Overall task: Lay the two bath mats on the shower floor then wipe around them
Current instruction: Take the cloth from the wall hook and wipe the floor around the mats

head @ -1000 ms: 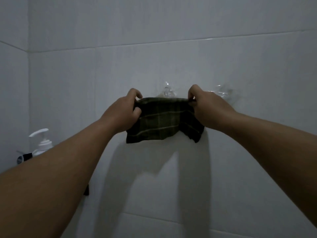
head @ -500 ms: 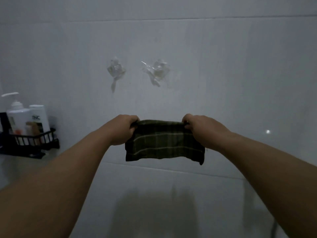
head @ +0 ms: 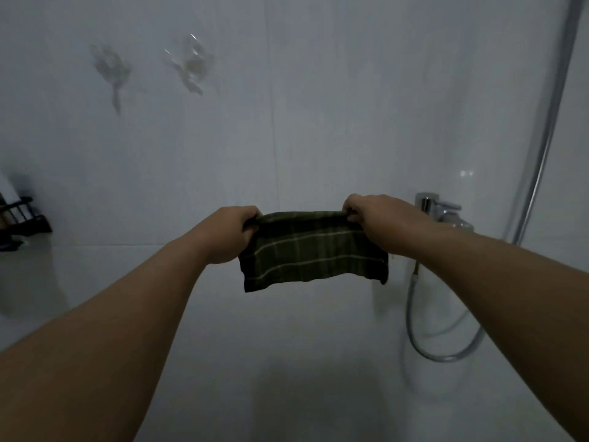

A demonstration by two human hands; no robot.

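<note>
Pinching the top corners, left hand (head: pixel 230 235) and right hand (head: pixel 379 222) grasp the green plaid cloth (head: pixel 310 250), stretched between them before the tiled wall (head: pixel 318 106), faucet (head: pixel 441 209) at right.

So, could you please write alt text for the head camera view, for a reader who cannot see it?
Two hands, left and right, grip the top corners of a small dark green plaid cloth, stretched before a white tiled shower wall. Two clear plastic wall hooks sit upper left; a chrome tap and silver shower hose are at right.
</note>
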